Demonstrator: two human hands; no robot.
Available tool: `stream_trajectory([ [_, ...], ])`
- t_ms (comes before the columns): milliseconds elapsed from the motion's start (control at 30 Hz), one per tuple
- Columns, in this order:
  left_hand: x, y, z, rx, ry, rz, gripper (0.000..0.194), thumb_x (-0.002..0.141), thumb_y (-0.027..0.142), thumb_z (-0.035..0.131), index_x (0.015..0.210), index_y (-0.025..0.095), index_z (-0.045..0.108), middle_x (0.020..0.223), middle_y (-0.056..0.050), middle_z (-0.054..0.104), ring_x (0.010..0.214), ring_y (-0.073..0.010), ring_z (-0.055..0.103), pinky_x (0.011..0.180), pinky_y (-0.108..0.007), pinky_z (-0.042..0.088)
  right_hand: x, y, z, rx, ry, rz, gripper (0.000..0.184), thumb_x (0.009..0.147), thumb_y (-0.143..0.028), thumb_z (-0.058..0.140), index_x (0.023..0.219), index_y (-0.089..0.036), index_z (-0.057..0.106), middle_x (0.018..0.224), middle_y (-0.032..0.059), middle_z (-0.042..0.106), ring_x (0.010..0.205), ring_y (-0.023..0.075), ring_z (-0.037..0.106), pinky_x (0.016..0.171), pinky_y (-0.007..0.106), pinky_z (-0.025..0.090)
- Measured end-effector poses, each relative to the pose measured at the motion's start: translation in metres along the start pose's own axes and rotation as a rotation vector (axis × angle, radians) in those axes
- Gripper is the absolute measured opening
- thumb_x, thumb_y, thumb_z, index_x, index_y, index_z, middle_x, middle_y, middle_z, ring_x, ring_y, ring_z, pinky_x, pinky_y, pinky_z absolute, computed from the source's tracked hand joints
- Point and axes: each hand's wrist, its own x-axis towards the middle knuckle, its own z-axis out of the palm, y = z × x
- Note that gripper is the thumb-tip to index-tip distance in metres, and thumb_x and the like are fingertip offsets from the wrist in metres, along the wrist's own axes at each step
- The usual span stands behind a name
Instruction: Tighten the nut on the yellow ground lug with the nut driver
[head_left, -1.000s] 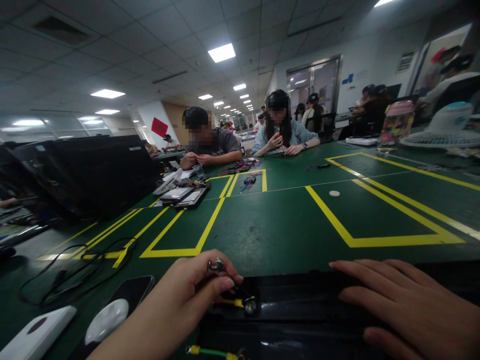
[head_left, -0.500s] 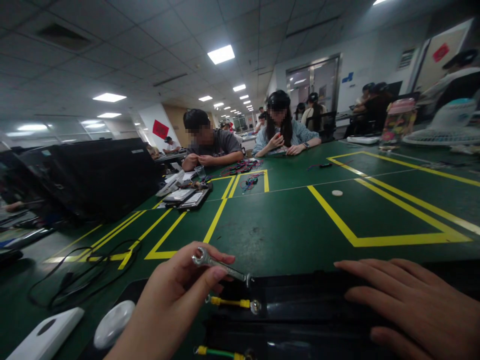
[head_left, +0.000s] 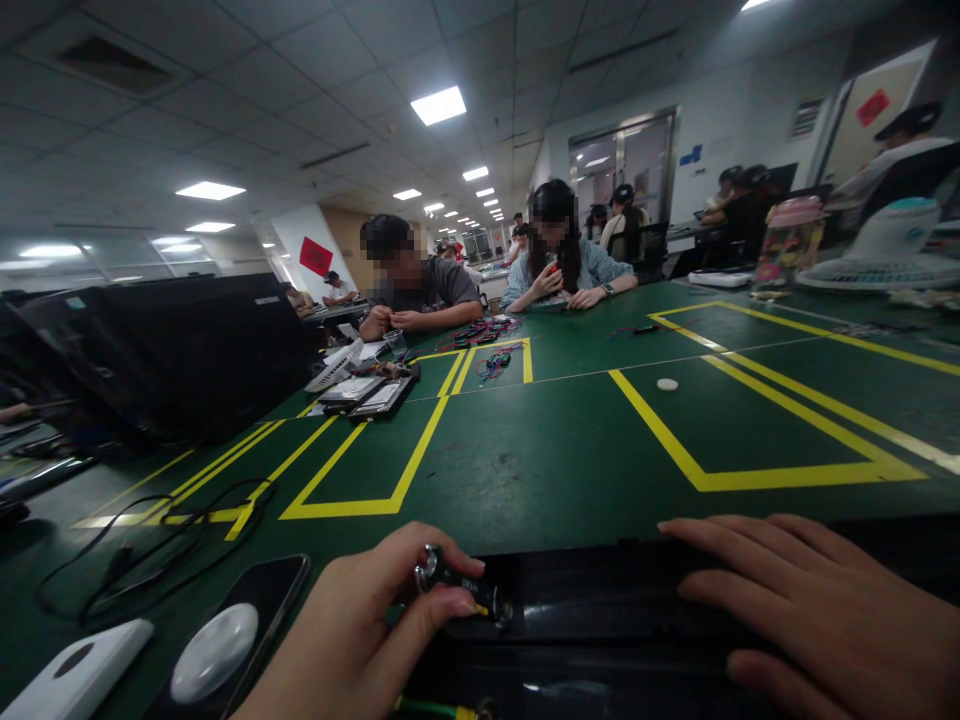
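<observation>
My left hand (head_left: 352, 630) pinches a small metal wrench (head_left: 457, 582) between thumb and fingers. Its near end is a shiny ring; the far end reaches a round metal bolt (head_left: 504, 610) on a long black part (head_left: 592, 595). Whether it sits around the bolt or only touches it, I cannot tell. A bit of yellow shows beside the thumb. My right hand (head_left: 817, 610) rests with spread fingers on the right side of the black part. Closer to me lies a second black part (head_left: 592, 690), with a green-and-yellow wire (head_left: 427, 708) at its left end.
At left are a phone (head_left: 289, 580) under a glossy white oval object (head_left: 215, 655), a white device (head_left: 82, 670), black cables (head_left: 161, 560) and a dark monitor (head_left: 165, 350). Across the green table (head_left: 517, 470), a white disc (head_left: 667, 384) and wired parts (head_left: 499, 362) lie near two seated people.
My left hand has lowered and shifted right with the wrench, bringing its far end down to the bolt. The yellow wire there is now mostly hidden. My right hand stays on the black part.
</observation>
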Motion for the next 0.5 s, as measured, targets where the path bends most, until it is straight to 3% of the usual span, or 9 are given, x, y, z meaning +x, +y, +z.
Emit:
stream_trajectory([
  [267,-0.0009,-0.0027,0.0022,-0.009,-0.024,0.006,0.02,0.112,0.038,0.08,0.112,0.036,0.1,0.104,0.0,0.105,0.085,-0.0264,0.095,0.078,-0.033,0.064,0.0039,-0.0006,0.0033,-0.058,-0.002,-0.017,0.045,0.132,-0.05,0.059,0.171,-0.054,0.082,0.202,-0.0031,0.053,0.158,0.0527,0.08,0.115,0.092,0.075],
  [500,-0.002,-0.0035,0.0036,-0.019,0.005,0.056,0.018,0.112,0.031,0.082,0.112,0.034,0.099,0.098,0.002,0.103,0.084,-0.0244,0.096,0.078,-0.03,0.066,0.0004,0.0054,0.0078,0.02,0.063,-0.016,0.045,0.132,-0.051,0.059,0.17,-0.054,0.082,0.202,-0.0049,0.054,0.155,0.0506,0.082,0.119,0.088,0.075],
])
